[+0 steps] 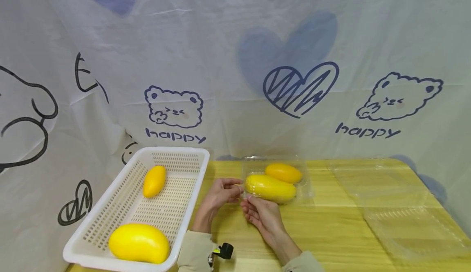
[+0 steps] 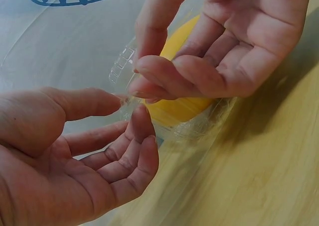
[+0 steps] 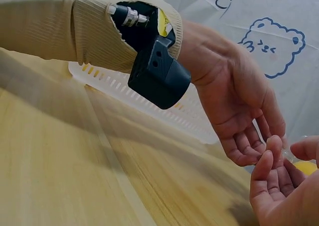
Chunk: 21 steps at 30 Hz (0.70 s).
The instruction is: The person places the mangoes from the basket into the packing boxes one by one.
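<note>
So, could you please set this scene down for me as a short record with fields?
Left hand: pinches the left end of the clear box
Right hand: pinches the same end, closer to the person
Box contents: a yellow fruit in front, an orange-yellow fruit behind
Basket: white, left of the hands; small fruit towards the far end, large fruit at the near end
Second box: clear, lying open on the right
Backdrop: white cloth with hearts and bears
Unclear: whether the first box is latched
</note>
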Each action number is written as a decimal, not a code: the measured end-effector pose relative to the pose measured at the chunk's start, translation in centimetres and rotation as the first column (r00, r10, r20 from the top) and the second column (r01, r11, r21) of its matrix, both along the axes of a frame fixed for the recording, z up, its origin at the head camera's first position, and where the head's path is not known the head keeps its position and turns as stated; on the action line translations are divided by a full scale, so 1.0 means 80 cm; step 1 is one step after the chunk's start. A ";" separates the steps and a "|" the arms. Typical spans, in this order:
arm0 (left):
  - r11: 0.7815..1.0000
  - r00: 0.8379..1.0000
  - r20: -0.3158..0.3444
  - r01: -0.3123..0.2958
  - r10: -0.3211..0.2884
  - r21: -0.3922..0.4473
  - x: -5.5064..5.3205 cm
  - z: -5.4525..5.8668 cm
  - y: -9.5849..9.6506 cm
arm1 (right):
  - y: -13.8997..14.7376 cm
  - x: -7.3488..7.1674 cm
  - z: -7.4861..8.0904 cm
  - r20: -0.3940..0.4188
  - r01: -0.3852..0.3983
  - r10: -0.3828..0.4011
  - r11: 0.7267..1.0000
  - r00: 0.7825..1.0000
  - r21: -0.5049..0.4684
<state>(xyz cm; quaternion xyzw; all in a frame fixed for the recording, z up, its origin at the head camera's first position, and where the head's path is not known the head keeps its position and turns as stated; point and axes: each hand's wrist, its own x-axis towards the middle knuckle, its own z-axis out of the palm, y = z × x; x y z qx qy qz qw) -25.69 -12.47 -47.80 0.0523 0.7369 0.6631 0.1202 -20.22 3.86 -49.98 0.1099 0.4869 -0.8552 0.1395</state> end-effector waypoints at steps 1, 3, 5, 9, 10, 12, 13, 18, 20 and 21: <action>1.000 1.000 0.000 -0.002 0.002 -0.001 0.000 0.000 0.000 | 0.000 0.000 -0.001 -0.003 0.004 -0.004 1.000 1.000 0.002; 1.000 1.000 0.000 -0.009 0.009 -0.002 0.000 -0.001 0.000 | -0.001 0.000 -0.001 -0.006 0.009 -0.009 1.000 1.000 0.007; 1.000 1.000 0.000 -0.015 0.015 -0.004 0.000 -0.002 0.001 | -0.002 -0.001 -0.002 -0.005 0.014 -0.014 1.000 1.000 0.010; 1.000 1.000 -0.004 -0.016 0.016 -0.008 -0.001 -0.001 0.001 | -0.003 -0.001 -0.002 -0.006 0.022 -0.022 1.000 1.000 0.017; 1.000 1.000 -0.007 -0.015 0.015 -0.010 -0.001 -0.001 0.001 | -0.003 -0.001 -0.002 -0.007 0.023 -0.023 1.000 1.000 0.020; 1.000 1.000 -0.010 -0.012 0.012 -0.011 -0.001 0.000 0.001 | -0.003 -0.001 -0.002 -0.006 0.025 -0.025 0.999 1.000 0.024; 1.000 1.000 -0.012 -0.011 0.010 -0.012 0.000 0.001 0.001 | -0.003 -0.002 -0.002 -0.004 0.026 -0.026 0.999 1.000 0.026; 1.000 1.000 -0.023 -0.008 0.007 -0.020 0.001 0.003 0.002 | -0.002 -0.002 -0.001 -0.003 0.025 -0.025 0.999 1.000 0.028; 1.000 1.000 -0.027 -0.010 0.009 -0.027 0.001 0.002 0.002 | -0.002 -0.002 -0.002 -0.005 0.021 -0.021 0.999 1.000 0.029; 1.000 1.000 -0.029 -0.010 0.009 -0.028 0.001 0.001 0.002 | -0.002 -0.002 -0.002 -0.005 0.017 -0.017 0.999 1.000 0.029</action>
